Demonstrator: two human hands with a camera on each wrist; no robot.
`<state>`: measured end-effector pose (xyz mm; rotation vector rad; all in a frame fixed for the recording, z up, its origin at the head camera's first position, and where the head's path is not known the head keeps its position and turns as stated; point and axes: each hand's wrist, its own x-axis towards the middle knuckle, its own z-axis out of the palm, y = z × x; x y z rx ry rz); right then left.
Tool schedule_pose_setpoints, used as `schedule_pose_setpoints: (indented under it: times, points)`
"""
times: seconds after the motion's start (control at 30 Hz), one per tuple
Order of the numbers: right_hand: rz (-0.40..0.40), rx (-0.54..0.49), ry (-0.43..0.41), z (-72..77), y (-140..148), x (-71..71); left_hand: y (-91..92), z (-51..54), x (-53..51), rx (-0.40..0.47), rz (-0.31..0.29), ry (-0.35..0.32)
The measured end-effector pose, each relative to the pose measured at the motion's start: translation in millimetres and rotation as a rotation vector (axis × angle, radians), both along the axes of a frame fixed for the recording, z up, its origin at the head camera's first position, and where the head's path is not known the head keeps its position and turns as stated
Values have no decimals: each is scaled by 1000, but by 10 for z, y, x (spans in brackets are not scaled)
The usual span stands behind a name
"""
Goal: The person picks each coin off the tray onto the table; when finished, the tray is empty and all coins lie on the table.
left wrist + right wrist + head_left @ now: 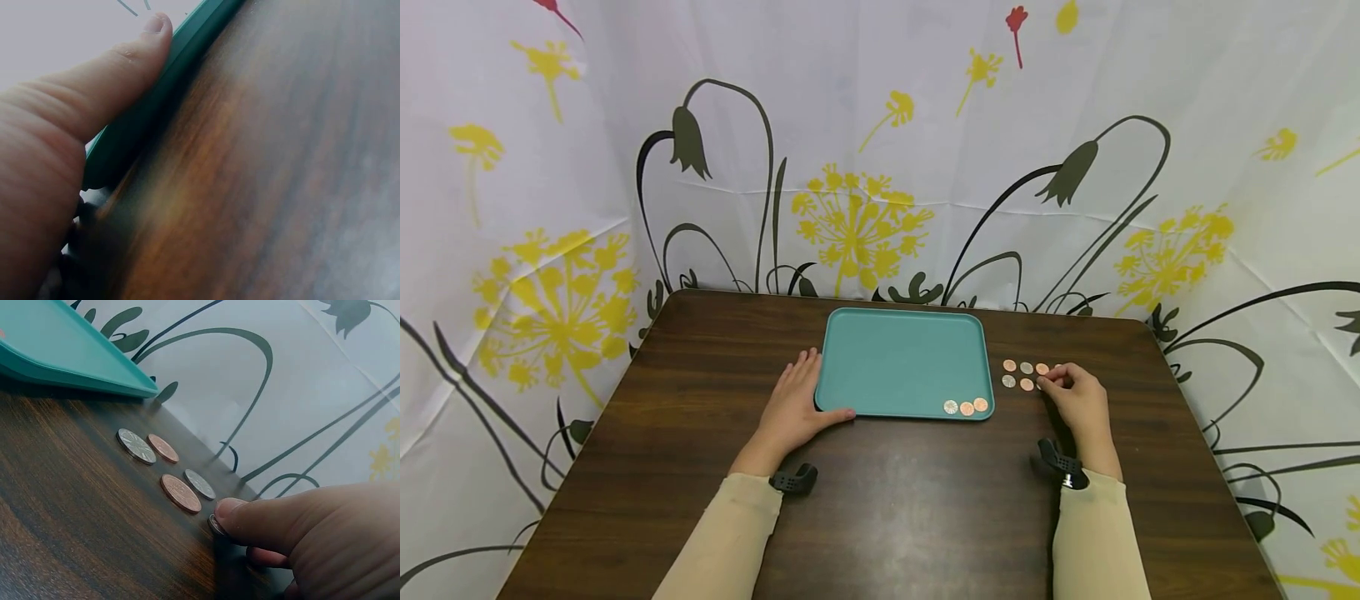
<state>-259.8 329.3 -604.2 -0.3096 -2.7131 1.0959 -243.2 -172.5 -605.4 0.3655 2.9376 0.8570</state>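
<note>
A teal tray (902, 362) lies on the table. My left hand (800, 408) rests against its left end, fingers spread straight, the thumb (134, 62) along the front rim. To the right of the tray, my right hand (1081, 404) has thumb and fingertips at the near row of coins. In the right wrist view the thumb presses on the edge of a silver coin (216, 525), which the hand partly covers. Close by lie a copper coin (180, 493), a larger silver coin (135, 445) and several others. One silver coin (951, 407) and two copper coins (967, 409) sit in the tray's front right corner.
The dark wooden table (910, 508) reaches back to a white curtain (880, 100) printed with flowers, which also hangs at both sides. Each wrist wears a black strap-on device (795, 479).
</note>
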Motion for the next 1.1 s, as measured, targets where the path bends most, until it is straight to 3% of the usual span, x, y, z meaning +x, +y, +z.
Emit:
schedule_pose_setpoints:
  times: [0.43, 0.73, 0.83, 0.9, 1.0, 1.1]
  points:
    - [-8, -6, 12, -15, 20, -5, 0, 4, -3, 7, 3, 0]
    - [-81, -61, 60, -3, -45, 11, 6, 1, -3, 5, 3, -7]
    - [-87, -118, 117, 33, -127, 15, 3, 7, 3, 6, 1, 1]
    - [-53, -163, 171, 62, -196, 22, 2, 7, 5, 2, 3, -2]
    - [62, -219, 223, 82, -289, 21, 2, 7, 3, -2, 3, -8]
    - [215, -269, 179, 75, -361, 8, 6, 3, -3, -2, 4, -13]
